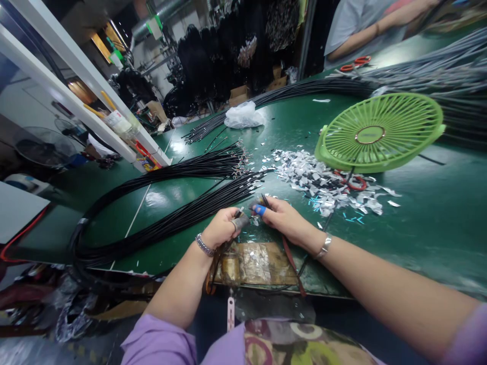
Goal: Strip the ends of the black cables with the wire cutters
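My left hand, with grey tape on its thumb, is closed in a pinch on a black cable, whose pale end shows at the fingertips. Close beside it, my right hand is also closed, its thumb wrapped in blue tape. A thin dark piece sticks up from the right fingers; what it belongs to is hidden. Just beyond the hands lie the white-tipped ends of a black cable bundle. Behind it, another bundle ends in bare copper-coloured wires. Below the hands is a taped brown block at the table edge.
White and silver scraps are heaped right of the cables, with red-handled scissors partly among them. A green fan stands behind. Farther back are a plastic bag, grey cables, more red scissors and another person's arm.
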Demonstrator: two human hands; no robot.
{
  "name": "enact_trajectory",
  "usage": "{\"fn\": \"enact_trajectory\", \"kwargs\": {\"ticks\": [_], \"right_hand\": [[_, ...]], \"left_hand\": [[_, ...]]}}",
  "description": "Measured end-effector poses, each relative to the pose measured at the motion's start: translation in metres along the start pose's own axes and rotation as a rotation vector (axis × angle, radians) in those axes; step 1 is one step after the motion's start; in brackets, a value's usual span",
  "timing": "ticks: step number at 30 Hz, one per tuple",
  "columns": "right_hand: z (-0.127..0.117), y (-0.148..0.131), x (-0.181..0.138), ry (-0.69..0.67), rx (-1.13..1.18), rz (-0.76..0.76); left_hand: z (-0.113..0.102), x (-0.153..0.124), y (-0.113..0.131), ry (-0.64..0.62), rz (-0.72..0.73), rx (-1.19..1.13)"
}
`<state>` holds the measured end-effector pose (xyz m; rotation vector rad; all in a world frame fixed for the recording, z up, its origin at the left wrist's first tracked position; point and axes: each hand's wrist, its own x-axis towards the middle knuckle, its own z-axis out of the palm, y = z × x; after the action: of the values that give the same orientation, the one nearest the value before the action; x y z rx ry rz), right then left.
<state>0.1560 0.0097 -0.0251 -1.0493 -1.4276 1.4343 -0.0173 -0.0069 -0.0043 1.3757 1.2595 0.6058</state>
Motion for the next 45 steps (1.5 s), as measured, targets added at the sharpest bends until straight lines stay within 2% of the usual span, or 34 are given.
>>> {"fn": "enact_trajectory", "kwargs": {"ticks": [7, 17, 21, 32, 36, 39, 43, 45], "right_hand": [[0.0031, -0.0007, -0.0019, -0.059, 0.138, 0.076], [-0.0005, -0.0024, -0.0013, -0.174, 0.43, 0.349], [-0.0008, -0.0037, -0.001, -0.204, 0.483, 0.369], [0.0017, -0.0061, -0.0003, -0.18, 0.418, 0.338], [0.0017, -0.0035, -0.0008, -0.199, 0.402, 0.31], [0.0008, -0.0003, -0.0016, -0.191, 0.298, 0.235], [-0.0031, 0.0019, -0.0012, -0.057, 0.004, -0.035], [-0.0053, 0.0027, -0.0009, -0.035, -0.118, -0.168]], "left_hand": [[0.0023, -0.0005, 0.0055, -0.001, -0.001, -0.035], [0.0007, -0.0013, 0.0035, -0.005, 0.01, -0.03], [0.0005, -0.0021, 0.0053, 0.002, 0.011, -0.026], [-0.0004, -0.0027, 0.006, -0.018, 0.016, -0.017], [-0.0004, -0.0018, 0.0048, -0.031, 0.019, -0.032], [-0.0017, -0.0002, 0.0017, -0.02, 0.019, -0.028], [-0.0049, 0.0009, 0.0007, -0.007, 0.009, -0.086], [-0.0069, 0.0009, 0.0018, -0.026, 0.003, -0.158]]}}
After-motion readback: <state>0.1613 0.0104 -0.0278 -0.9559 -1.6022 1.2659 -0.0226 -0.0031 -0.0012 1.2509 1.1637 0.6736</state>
